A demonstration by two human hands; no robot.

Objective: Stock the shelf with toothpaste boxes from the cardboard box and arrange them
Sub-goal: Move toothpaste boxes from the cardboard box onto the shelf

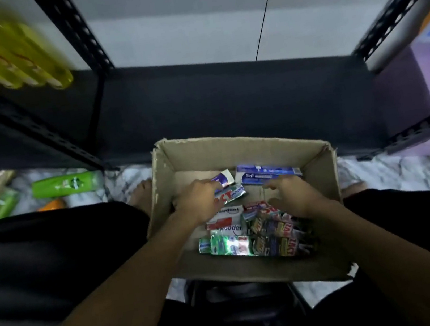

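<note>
Lying loose in the cardboard box, the toothpaste boxes sit beneath and between your hands. Your left hand curls over a green-and-red whitening box, gripping it. Your right hand hovers just beside, fingers relaxed and holding nothing, tips near the blue boxes. Beyond both hands runs the dark shelf. Left of your left hand, a green bottle lies on the floor.

brown cardboard box | green bottle | white marbled floor
</note>
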